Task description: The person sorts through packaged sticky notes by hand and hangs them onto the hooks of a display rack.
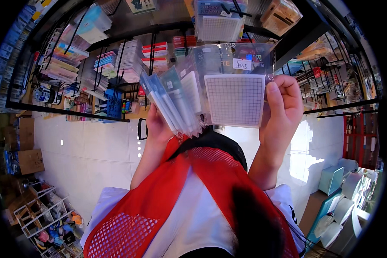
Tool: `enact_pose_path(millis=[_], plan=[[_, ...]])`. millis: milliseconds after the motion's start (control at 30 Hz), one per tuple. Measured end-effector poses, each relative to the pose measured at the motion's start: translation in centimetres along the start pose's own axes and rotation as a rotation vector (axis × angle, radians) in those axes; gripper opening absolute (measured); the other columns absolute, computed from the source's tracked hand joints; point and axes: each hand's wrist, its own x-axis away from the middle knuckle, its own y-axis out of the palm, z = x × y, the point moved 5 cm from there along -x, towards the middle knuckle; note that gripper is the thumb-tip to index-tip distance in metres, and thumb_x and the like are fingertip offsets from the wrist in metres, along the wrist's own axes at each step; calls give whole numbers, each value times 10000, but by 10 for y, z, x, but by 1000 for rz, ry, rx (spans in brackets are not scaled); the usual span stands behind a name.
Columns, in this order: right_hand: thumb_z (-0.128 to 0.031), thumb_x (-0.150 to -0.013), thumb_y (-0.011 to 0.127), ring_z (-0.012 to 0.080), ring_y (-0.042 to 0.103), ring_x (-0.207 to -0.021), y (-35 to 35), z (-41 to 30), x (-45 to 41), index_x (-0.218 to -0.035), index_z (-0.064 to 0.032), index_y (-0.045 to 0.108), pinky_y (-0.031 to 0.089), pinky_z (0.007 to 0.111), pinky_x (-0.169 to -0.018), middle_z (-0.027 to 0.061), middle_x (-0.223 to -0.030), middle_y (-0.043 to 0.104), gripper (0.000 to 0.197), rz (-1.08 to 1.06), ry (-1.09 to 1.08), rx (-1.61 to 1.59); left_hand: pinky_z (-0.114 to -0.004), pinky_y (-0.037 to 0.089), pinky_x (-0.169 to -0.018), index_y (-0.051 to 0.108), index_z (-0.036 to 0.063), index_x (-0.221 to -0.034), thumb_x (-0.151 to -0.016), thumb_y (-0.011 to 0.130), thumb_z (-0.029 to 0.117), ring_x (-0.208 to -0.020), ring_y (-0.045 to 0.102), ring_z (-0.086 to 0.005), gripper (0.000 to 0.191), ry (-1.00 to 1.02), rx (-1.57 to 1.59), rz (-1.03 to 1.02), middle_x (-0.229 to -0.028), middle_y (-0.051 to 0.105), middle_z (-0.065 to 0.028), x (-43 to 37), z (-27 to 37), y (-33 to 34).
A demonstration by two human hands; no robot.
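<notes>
My left hand (pixel 158 125) holds a fanned stack of sticky note packs (pixel 171 103) in clear plastic sleeves, gripping it from the left; its fingers are partly hidden behind the packs. Between the thumb and fingers of my right hand (pixel 282 96) is the right edge of one sticky note pack (pixel 234 100), with a grid-lined pad and a handwritten price sticker. This pack faces up and touches or overlaps the stack at its left side. Beyond it, a similar grid pack (pixel 220 27) hangs on a black display hook (pixel 240 12).
Black rack rails (pixel 67 113) curve across the front, with hooks full of packaged stationery (pixel 129 61) behind them. A blue basket (pixel 113 103) stands below. Cardboard boxes (pixel 30 161) and a white wire rack (pixel 42 209) are at the left, a red shelf (pixel 361 142) at the right.
</notes>
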Motion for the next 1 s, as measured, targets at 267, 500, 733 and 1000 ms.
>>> enact_pose_path(millis=[267, 500, 733, 1000], plan=[[-40, -811, 529, 15, 453, -633, 2, 12, 4, -849, -30, 480, 355, 135, -562, -14, -743, 515, 62, -55, 126, -120, -500, 270, -965, 356, 111, -1257, -840, 443, 399, -1178, 357, -303, 515, -48, 101, -173, -1272, 380, -118, -3, -9, 7], [-23, -797, 532, 17, 472, -594, -1, 9, 0, -823, -26, 488, 355, 164, -489, -13, -679, 519, 51, 4, 28, 268, -471, 267, -973, 379, 96, -1244, -859, 397, 406, -1175, 361, -294, 494, -47, -37, -80, -1272, 388, -117, -3, -12, 4], [0, -731, 566, 115, 504, -493, 10, 3, -11, -775, -22, 492, 377, 237, -444, 63, -625, 520, 89, -194, -174, 799, -425, 295, -972, 287, 33, -1264, -838, 471, 358, -1163, 372, -273, 566, -35, -290, -98, -1256, 383, -123, -5, -17, 9], [-27, -756, 551, 108, 524, -521, 29, 48, -20, -793, -3, 487, 398, 233, -472, 62, -658, 545, 78, -240, -62, 431, -419, 298, -965, 312, 67, -1261, -874, 380, 378, -1138, 402, -257, 501, 28, -360, 164, -1240, 417, -97, -11, -22, 4]])
